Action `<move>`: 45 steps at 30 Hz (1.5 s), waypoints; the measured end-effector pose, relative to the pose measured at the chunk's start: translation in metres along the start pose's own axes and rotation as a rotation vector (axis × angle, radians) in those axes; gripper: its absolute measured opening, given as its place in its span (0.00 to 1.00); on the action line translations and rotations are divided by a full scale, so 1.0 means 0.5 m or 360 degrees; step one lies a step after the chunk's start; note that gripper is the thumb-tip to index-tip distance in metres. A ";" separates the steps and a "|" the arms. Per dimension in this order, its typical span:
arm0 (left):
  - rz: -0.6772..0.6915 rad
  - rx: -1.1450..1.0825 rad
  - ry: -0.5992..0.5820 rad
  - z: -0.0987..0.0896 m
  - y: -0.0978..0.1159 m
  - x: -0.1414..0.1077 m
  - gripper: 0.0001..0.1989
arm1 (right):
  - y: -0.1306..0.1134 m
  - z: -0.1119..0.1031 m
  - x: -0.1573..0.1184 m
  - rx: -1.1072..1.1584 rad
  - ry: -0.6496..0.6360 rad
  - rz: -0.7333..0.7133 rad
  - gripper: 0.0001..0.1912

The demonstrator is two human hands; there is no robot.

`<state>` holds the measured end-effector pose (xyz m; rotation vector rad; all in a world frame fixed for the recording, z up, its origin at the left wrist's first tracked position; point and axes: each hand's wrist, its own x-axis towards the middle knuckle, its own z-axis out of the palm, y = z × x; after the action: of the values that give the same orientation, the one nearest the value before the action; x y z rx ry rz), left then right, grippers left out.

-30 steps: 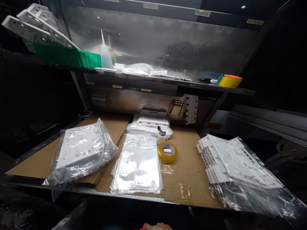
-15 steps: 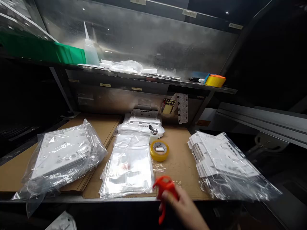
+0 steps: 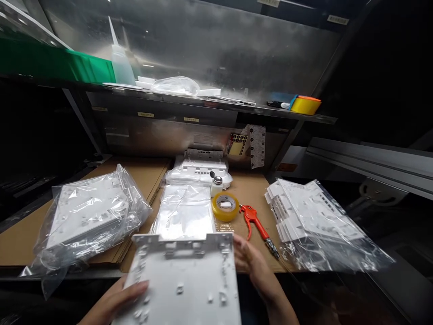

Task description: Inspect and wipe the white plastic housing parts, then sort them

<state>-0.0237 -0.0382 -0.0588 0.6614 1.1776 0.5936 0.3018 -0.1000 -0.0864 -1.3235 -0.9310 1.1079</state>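
Observation:
A white molded plastic panel (image 3: 189,280) is raised at the front edge of the work surface, with small clips and posts on its face. My left hand (image 3: 118,298) grips its left side, thumb on top. Along the right edge lies my right hand (image 3: 252,264), its fingers partly behind the panel. Just beyond the panel is a stack of clear plastic bags (image 3: 184,212). A red air gun (image 3: 255,223) rests on the cardboard to the right, beside a roll of yellow tape (image 3: 225,206).
Bagged white panels lie at left (image 3: 91,207) and right (image 3: 314,212). More panels (image 3: 204,164) and a small pump bottle (image 3: 217,185) stand at the back. Above, a shelf (image 3: 237,106) holds a squeeze bottle (image 3: 122,65), a green bin (image 3: 77,65) and a yellow roll (image 3: 305,105).
The red air gun has left my right hand and lies on the cardboard right of the tape. My left hand and the white panel have come into view, with both hands at the panel.

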 end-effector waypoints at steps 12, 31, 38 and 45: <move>0.1366 0.1709 -0.0011 0.076 0.028 0.197 0.27 | -0.014 -0.101 -0.099 0.1169 0.0862 0.0290 0.40; 0.1303 0.1880 -0.0207 0.102 0.135 0.241 0.12 | 0.018 -0.112 -0.111 0.1237 0.0838 0.0408 0.38; 0.1124 0.1388 -0.0503 0.120 0.118 0.245 0.12 | 0.059 -0.050 -0.087 0.0957 0.0275 0.0472 0.26; 0.1259 0.1198 -0.0499 0.136 0.084 0.276 0.12 | 0.061 0.078 -0.004 0.0718 -0.0272 0.0300 0.30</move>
<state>0.0767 0.0795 -0.0984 1.8403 0.7907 0.6525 0.2610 -0.0941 -0.1141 -0.9673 -0.6323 1.4944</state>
